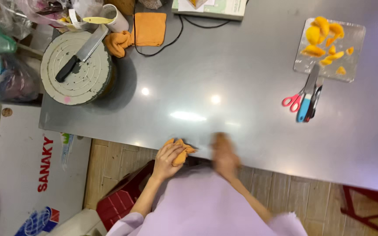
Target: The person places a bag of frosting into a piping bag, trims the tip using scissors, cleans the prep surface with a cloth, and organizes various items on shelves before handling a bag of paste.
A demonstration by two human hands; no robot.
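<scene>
My left hand point(168, 158) is closed around a crumpled orange cloth point(181, 152) at the near edge of the grey steel table point(224, 78). My right hand point(224, 155) is a blur beside it at the same edge; its fingers cannot be made out and nothing shows in it. Both forearms come out of lilac sleeves below.
A round cutting block point(77, 70) with a cleaver point(82, 53) lies at the far left. Orange cloths point(147, 28) and a black cable sit behind. At the right, a clear board point(331, 50) holds yellow fruit pieces, with pink scissors point(294, 100) and knives point(310, 94) beside it. A white chest freezer point(27, 175) and red stools stand below.
</scene>
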